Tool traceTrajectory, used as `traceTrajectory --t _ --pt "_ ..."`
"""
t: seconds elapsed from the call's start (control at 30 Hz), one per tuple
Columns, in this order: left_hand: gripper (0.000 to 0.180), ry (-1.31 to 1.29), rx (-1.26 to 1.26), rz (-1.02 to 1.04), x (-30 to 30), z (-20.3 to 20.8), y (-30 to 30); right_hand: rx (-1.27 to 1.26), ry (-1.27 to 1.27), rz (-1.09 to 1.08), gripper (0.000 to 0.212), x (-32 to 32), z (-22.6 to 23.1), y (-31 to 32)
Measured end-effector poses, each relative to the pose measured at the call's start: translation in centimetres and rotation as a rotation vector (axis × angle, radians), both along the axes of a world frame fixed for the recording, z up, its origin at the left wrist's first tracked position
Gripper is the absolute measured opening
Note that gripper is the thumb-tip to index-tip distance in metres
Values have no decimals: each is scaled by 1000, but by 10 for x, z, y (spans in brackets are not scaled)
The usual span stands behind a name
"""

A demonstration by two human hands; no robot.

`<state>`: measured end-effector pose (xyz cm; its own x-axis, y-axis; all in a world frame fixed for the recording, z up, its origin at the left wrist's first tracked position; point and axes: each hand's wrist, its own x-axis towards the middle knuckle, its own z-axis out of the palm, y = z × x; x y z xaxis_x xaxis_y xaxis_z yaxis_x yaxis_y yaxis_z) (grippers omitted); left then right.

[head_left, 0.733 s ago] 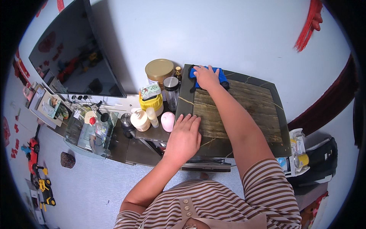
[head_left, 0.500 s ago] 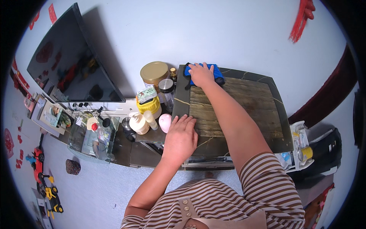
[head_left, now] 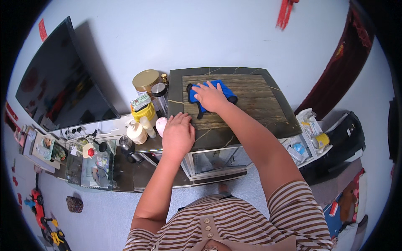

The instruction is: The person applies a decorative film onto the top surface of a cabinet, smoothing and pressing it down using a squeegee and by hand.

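My right hand (head_left: 211,98) lies flat with fingers spread on a blue cloth with black edging (head_left: 226,92), pressing it against the cabinet top. This cabinet top (head_left: 255,98) has a brown, wood-like streaked panel inside a dark border with gold veins. At the near left corner of the top, my left hand (head_left: 178,131) rests with its fingers out flat and nothing in them. Close beside its fingers stands a rounded pink object (head_left: 161,124), partly hidden by that hand.
Left of the cabinet stand a cream pump bottle (head_left: 136,133), a yellow container (head_left: 143,113), a clear jar (head_left: 160,98) and a gold-lidded tin (head_left: 145,79). A television (head_left: 58,79) and a glass tank (head_left: 90,167) are farther left. A white rack (head_left: 312,134) adjoins the right side.
My right hand and the blue cloth have moved from the top's far left edge nearer to me, onto the streaked panel. My left hand stays at the corner; the view has shifted.
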<state>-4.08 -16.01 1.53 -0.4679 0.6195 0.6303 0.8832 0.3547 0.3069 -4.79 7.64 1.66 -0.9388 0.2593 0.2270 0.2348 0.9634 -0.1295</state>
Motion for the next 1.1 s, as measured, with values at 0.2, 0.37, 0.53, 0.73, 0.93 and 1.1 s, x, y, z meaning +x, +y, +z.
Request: traceTrajectory --t 0.2,0.37,0.53,0.73,0.93,1.1 --pt "26 -2 -29 23 0 -3 -1 -18 -23 48 47 93 8 -17" --pt "28 25 -54 13 0 -2 -4 -46 12 74 47 135 8 -19" --pt "27 27 -54 6 3 0 -3 -43 -6 -7 48 118 7 -5" --pt "26 18 -47 7 5 4 -3 -47 7 -159 49 68 1 58" --pt "25 -15 -50 7 8 11 -4 -44 -18 -332 51 23 2 140" --pt "24 -43 -67 29 10 17 -4 -38 -69 -473 51 0 11 189"
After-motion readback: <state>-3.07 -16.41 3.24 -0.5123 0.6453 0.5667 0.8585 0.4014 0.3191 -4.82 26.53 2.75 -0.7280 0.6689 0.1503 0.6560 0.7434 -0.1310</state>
